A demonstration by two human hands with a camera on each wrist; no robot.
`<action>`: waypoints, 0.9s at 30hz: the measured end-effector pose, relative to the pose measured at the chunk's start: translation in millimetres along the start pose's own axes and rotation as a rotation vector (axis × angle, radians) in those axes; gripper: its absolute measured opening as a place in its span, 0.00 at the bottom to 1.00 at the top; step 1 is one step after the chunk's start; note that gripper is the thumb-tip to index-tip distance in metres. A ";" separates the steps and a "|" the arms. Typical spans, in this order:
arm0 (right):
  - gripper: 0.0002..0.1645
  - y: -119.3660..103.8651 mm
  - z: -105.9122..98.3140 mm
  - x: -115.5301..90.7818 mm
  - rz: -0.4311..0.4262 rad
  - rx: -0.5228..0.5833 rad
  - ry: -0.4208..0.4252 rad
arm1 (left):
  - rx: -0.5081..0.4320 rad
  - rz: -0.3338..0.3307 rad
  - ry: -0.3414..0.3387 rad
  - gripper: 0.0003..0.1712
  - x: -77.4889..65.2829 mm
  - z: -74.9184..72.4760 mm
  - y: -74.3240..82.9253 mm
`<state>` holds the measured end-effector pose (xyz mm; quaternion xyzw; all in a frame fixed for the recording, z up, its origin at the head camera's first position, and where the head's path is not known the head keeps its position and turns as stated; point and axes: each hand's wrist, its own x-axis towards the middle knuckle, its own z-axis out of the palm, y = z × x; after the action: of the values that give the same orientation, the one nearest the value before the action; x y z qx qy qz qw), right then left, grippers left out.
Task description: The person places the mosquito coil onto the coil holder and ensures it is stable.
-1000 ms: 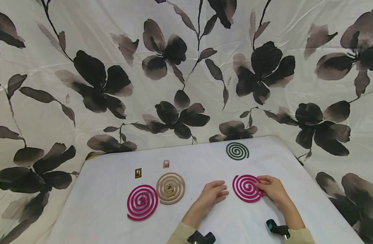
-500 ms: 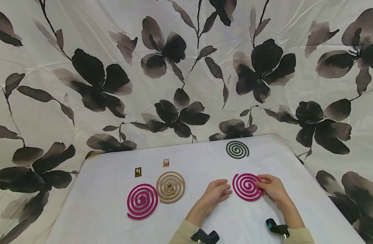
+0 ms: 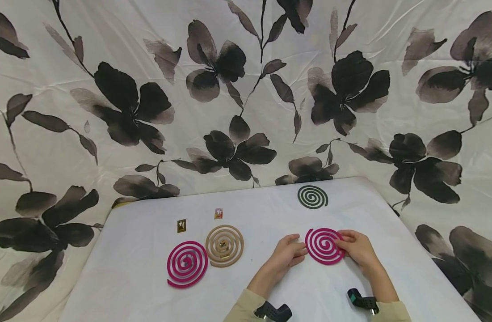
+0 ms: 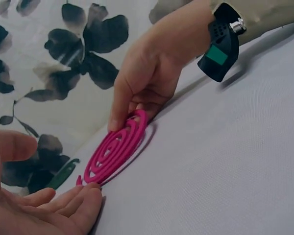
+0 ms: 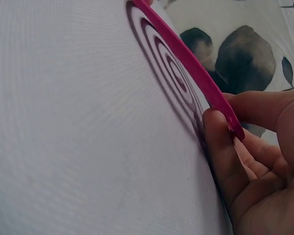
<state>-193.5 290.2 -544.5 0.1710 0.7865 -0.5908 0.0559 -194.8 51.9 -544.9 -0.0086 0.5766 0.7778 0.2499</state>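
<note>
A pink mosquito coil (image 3: 325, 245) is held just over the white table on the right side of the head view. My right hand (image 3: 360, 251) pinches its right edge between thumb and fingers, and the right wrist view shows the coil (image 5: 198, 68) edge-on, casting a spiral shadow on the cloth. At the opposite edge is my left hand (image 3: 283, 256), palm facing the coil. In the left wrist view its fingers (image 4: 85, 203) reach out with tips right at the coil's rim, and the thumb stands apart.
A dark green coil (image 3: 312, 197) lies near the table's back edge. On the left, another pink coil (image 3: 187, 264) sits beside a tan coil (image 3: 224, 246) with small metallic pieces on it. Two small cards, one gold (image 3: 181, 226) and one reddish (image 3: 218, 213), lie behind them.
My left hand has moved right, up to the pink coil's left edge. The right hand keeps its pinch, and the coil has shifted very slightly left.
</note>
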 end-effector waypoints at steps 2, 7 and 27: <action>0.31 -0.1 0.0 -0.5 -0.002 0.007 0.002 | -0.012 0.005 0.004 0.34 -0.1 1.1 0.2; 0.31 -1.0 0.9 -3.3 0.022 0.063 0.012 | -0.105 0.013 0.038 0.33 0.0 5.1 0.9; 0.31 -21.4 21.6 -20.7 -0.029 0.222 -0.039 | -0.186 0.076 0.031 0.23 4.5 -1.4 -3.3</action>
<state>-183.8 260.3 -525.4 0.1533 0.7173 -0.6783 0.0434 -197.7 53.0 -549.6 -0.0218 0.5058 0.8366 0.2093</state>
